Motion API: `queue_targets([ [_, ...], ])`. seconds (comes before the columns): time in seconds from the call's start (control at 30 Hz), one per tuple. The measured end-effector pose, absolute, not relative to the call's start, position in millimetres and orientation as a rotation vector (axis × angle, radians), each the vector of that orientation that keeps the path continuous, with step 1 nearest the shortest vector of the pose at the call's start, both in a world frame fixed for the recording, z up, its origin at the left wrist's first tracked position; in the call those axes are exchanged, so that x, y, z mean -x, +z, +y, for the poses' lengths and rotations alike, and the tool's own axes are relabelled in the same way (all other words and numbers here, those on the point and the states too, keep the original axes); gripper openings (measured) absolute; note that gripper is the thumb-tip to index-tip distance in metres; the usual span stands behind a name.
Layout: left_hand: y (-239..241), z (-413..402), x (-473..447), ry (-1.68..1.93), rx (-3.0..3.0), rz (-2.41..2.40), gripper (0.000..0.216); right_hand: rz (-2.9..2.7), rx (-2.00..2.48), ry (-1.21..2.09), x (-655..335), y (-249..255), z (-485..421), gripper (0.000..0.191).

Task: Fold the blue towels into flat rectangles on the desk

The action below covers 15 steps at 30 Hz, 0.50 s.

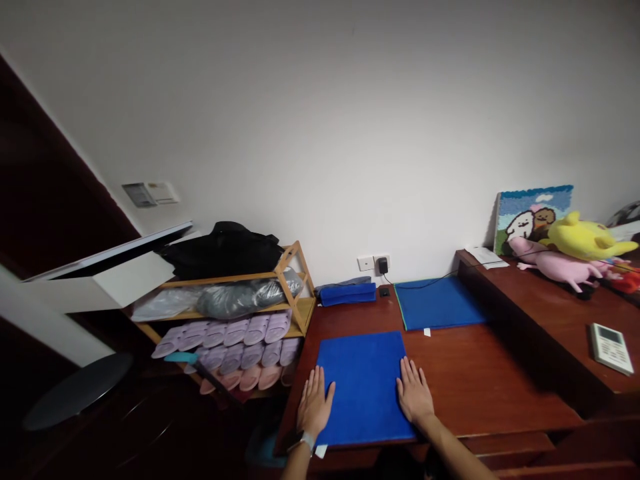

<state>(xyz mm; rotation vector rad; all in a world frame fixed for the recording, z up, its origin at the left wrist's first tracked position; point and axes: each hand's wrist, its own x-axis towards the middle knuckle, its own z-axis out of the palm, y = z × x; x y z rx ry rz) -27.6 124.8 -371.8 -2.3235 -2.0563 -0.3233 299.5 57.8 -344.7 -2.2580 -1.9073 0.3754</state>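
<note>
While I am watching through the head view, my left hand (315, 405) and right hand (416, 393) are resting flat along opposite edges of a blue cloth (366, 390), fingers stretched out, thumbs apart. It is lying spread on the surface (475, 373), near a green-edged cloth (443, 305).
</note>
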Motion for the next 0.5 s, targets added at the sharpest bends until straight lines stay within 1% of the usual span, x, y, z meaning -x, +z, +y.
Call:
queue_targets([
  [0.2, -383, 124, 24, -0.417, 2.304, -2.008, 0.074, -1.901, 2.254, 0.372, -299, -332, 83, 0.067],
  [0.5, -387, 134, 38, -0.322, 2.324, -2.056, 0.077, -1.892, 2.209, 0.392, -305, -339, 103, 0.067],
])
